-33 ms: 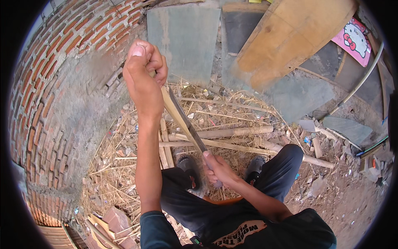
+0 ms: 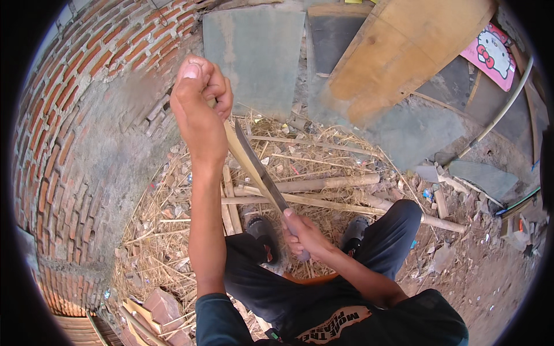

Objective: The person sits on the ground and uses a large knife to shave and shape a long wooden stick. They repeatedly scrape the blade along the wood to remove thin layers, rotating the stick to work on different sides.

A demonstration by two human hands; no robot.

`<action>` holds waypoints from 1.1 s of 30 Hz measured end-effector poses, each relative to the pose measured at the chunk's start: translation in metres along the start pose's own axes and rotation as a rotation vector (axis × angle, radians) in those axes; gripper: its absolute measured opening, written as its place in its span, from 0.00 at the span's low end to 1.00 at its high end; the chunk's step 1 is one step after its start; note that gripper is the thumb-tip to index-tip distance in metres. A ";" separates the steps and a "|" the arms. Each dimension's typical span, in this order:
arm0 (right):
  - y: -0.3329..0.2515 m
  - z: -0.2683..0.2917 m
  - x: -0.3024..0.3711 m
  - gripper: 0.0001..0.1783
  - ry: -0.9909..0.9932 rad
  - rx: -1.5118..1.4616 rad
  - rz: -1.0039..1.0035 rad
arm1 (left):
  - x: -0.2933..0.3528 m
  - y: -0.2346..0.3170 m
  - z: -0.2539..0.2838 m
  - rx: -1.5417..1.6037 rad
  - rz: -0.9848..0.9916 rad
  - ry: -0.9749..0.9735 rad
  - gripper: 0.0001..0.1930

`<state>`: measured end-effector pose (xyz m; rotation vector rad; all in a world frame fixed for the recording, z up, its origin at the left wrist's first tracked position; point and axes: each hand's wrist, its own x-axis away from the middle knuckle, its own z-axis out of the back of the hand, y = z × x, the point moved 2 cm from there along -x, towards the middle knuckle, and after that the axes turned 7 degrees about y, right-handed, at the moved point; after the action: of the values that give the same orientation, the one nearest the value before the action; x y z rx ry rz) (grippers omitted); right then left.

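Note:
My left hand (image 2: 201, 104) is raised at upper left, its fingers closed around the top end of a split bamboo strip (image 2: 241, 147). The pale strip slants down to the right from the fist. Low between my knees, my right hand (image 2: 307, 233) is wrapped round the handle of a long machete (image 2: 266, 180). Its dark blade points up toward my left hand and lies along the right side of the strip, seemingly against it. Where the strip's lower end stops is hard to see behind the blade.
Bamboo poles (image 2: 329, 183) and straw shavings (image 2: 167, 230) litter the ground around my shoes (image 2: 262, 236). A brick wall (image 2: 63, 167) rises on the left. Grey panels (image 2: 254, 57) and a brown board (image 2: 404, 52) lean at the back. Broken bricks (image 2: 161, 308) lie at lower left.

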<state>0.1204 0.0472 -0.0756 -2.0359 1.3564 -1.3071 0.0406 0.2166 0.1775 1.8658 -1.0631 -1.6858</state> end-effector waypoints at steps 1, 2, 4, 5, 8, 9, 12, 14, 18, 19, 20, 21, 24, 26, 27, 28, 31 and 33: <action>-0.009 -0.002 0.005 0.27 -0.010 0.002 0.065 | 0.001 -0.001 -0.001 0.001 -0.004 0.004 0.17; -0.020 -0.005 0.011 0.27 -0.020 0.005 0.130 | 0.003 0.000 -0.002 0.001 -0.007 0.009 0.17; -0.052 -0.014 0.033 0.26 -0.003 -0.004 0.292 | 0.005 -0.001 -0.004 -0.003 -0.009 0.011 0.17; -0.073 -0.019 0.046 0.26 0.023 -0.013 0.393 | 0.004 -0.001 -0.006 -0.005 -0.011 0.008 0.18; -0.083 -0.022 0.054 0.25 0.069 -0.132 0.620 | 0.005 0.000 -0.007 -0.015 0.000 0.018 0.18; -0.084 -0.023 0.054 0.25 0.072 -0.187 0.686 | 0.005 0.002 -0.007 -0.019 0.000 0.026 0.18; 0.014 0.001 -0.007 0.23 0.126 0.163 0.431 | 0.007 0.005 -0.015 0.000 -0.004 0.015 0.18; 0.036 0.008 -0.025 0.22 0.137 0.334 0.266 | 0.007 0.004 -0.002 0.035 0.001 0.028 0.18; 0.034 0.008 -0.026 0.21 0.287 0.594 0.652 | 0.009 0.004 0.009 0.013 0.023 0.019 0.18; 0.033 0.008 -0.026 0.22 0.359 0.739 0.878 | 0.007 0.004 0.009 0.034 0.023 0.006 0.18; 0.033 0.013 -0.026 0.22 0.400 0.853 0.846 | 0.006 0.005 0.010 0.054 0.023 -0.008 0.17; 0.024 0.012 -0.019 0.22 0.432 0.966 0.804 | 0.006 0.004 0.015 0.067 0.029 -0.016 0.17; 0.002 0.034 -0.024 0.23 0.370 1.130 0.790 | 0.005 0.006 0.026 0.180 0.060 -0.085 0.17; -0.003 0.053 -0.039 0.25 0.256 1.129 0.867 | 0.005 0.002 0.021 0.158 0.047 -0.070 0.18; -0.003 0.052 -0.039 0.25 0.189 0.872 0.631 | 0.004 0.002 0.020 0.143 0.035 -0.059 0.18; -0.001 0.049 -0.038 0.25 0.122 0.614 0.397 | 0.004 0.002 0.019 0.139 0.036 -0.055 0.18; -0.013 0.022 -0.016 0.26 0.077 0.144 0.142 | 0.004 0.001 0.018 0.109 0.024 -0.028 0.18; -0.029 0.004 0.008 0.26 0.074 -0.021 0.167 | 0.003 0.000 0.019 0.076 0.006 0.005 0.18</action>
<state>0.1398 0.0530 -0.0534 -1.8581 1.5432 -1.3110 0.0220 0.2181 0.1724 1.9106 -1.1439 -1.6578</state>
